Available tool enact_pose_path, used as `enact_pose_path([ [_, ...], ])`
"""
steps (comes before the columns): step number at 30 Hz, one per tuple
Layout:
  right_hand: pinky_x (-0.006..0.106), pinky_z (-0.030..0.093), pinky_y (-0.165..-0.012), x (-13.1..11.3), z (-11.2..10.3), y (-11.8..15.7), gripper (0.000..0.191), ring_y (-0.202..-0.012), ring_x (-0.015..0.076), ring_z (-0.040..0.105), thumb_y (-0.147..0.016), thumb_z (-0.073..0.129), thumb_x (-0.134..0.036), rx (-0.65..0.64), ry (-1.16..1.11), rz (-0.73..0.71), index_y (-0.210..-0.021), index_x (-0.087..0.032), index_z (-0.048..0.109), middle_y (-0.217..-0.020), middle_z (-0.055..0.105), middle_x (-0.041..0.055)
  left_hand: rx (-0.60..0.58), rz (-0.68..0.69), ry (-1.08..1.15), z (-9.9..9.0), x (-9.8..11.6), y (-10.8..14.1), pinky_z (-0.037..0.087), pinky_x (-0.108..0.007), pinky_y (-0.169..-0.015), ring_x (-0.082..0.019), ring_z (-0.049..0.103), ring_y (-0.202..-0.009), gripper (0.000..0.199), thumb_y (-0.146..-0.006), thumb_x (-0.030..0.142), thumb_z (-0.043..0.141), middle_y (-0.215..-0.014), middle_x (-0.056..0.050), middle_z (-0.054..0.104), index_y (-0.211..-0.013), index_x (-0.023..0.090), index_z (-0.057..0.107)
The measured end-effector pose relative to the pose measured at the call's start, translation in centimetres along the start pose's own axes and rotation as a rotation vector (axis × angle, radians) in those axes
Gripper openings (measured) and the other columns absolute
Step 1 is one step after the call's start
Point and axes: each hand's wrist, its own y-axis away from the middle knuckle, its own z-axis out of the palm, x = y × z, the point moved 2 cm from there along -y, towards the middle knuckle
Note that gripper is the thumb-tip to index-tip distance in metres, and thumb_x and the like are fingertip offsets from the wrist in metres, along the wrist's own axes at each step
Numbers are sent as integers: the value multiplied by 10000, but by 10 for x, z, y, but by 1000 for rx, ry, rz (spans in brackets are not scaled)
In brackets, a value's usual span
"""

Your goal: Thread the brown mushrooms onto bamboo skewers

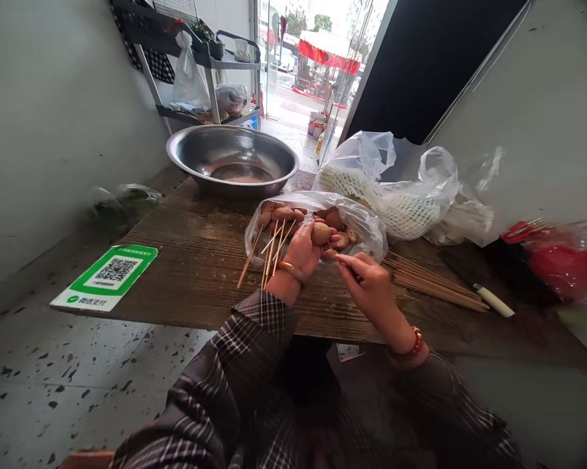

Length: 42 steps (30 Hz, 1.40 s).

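On the surface (190,260) lie a green card (105,280), then a metal basin (190,146). Over the open bag (375,231), the left hand (303,251) clasps a brown oval piece (321,233) in its fingers; the right hand (371,280) pinches a thin stick (333,251) toward it, near bundled sticks (434,284).

The one view comes from the person's own head, above the near side of the desk (190,286), facing forward and down — the plaid sleeves (195,391) run in from the bottom. The left hand (301,249) and right hand (371,280) are close to it, around mid-frame. It takes in a wide sweep: speckled floor (78,371) at lower left, a pale wall (53,98) on that side, and — farthest off — the street (293,107) beyond the doorway (272,78) at the top.
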Motion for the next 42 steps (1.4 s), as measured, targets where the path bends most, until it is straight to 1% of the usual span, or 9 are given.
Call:
enact_pose_path([
  [2,332,536,-796,3,4,-2,270,-853,207,678,-1013,538,-261,-9,71,-13,-1151,-191,759,-944,729,78,3,-10,4,1,0,1,543,-314,-715,-186,706,-663,252,-1056,264,332,-778,-88,709,-1010,148,551],
  [5,327,528,-770,4,7,-5,282,-831,211,678,-1015,538,-254,-45,154,-10,-1180,-178,753,-943,717,83,6,-12,4,1,0,1,543,-311,-710,-186,707,-660,245,-1054,261,335,-781,-90,709,-1007,148,547],
  [8,314,521,-748,3,10,-7,269,-814,210,681,-1016,547,-248,-45,205,-15,-1155,-168,763,-935,710,85,1,-12,-3,2,0,1,548,-313,-701,-187,705,-651,244,-1053,265,336,-781,-92,710,-1002,148,544],
  [14,292,519,-762,2,14,-9,252,-872,210,694,-1022,548,-236,-51,255,-31,-1136,-185,767,-975,726,86,-7,-13,-10,2,0,3,559,-315,-703,-180,701,-639,236,-1046,265,343,-771,-81,709,-1009,152,546],
  [20,288,512,-734,4,16,-10,256,-849,206,692,-1023,544,-223,-66,298,-50,-1125,-167,772,-971,724,94,-12,-17,-10,2,0,2,560,-315,-711,-178,700,-656,232,-1043,260,342,-781,-76,707,-1026,154,547],
  [25,290,507,-711,8,19,-10,283,-821,200,684,-1038,511,-260,-71,339,-45,-1113,-189,775,-959,722,91,-14,-9,-15,0,-2,1,553,-324,-718,-183,695,-658,219,-1040,249,345,-785,-76,700,-1019,156,542],
  [32,330,551,-807,11,25,-12,289,-930,225,700,-1038,495,-266,-47,293,-25,-1146,-199,755,-1052,738,108,-21,-1,-1,1,-6,2,553,-335,-742,-185,692,-688,205,-1038,270,390,-797,-78,695,-1016,155,559],
  [37,384,570,-879,10,29,-18,268,-1004,257,702,-1032,499,-245,-13,250,-23,-1095,-182,752,-1070,741,128,-39,25,7,1,-8,2,566,-346,-801,-171,688,-699,253,-1065,285,343,-804,-70,695,-1032,154,557],
  [42,415,573,-912,10,34,-23,275,-1078,286,687,-1025,484,-213,8,250,-37,-1087,-150,745,-1112,734,164,-8,37,40,2,-9,2,570,-354,-841,-174,700,-736,274,-1068,347,377,-819,-67,699,-1027,153,567],
])
